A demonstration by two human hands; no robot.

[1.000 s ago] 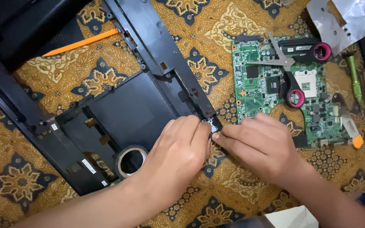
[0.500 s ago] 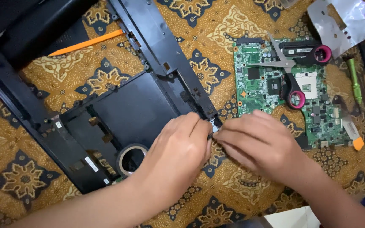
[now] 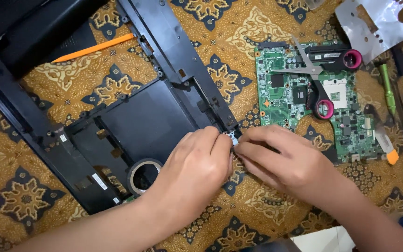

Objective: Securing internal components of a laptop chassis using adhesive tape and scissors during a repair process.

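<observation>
Black plastic laptop frame (image 3: 155, 107), long axis running 11 to 5 o'clock. Left hand (image 3: 197, 170) and right hand (image 3: 285, 161) pinch a small silver part (image 3: 232, 138) at its 5 o'clock corner. Green circuit board (image 3: 299, 93) lies at 3 o'clock. Hands barely shifted since earlier.

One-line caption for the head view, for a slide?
Left hand and right hand pinch a small silver part at the black laptop frame, beside a green circuit board with scissors.

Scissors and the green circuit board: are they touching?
Touching. The head view shows the scissors lying flat across the green circuit board, pink-ringed handles and blades resting on its surface with no gap visible.
</observation>
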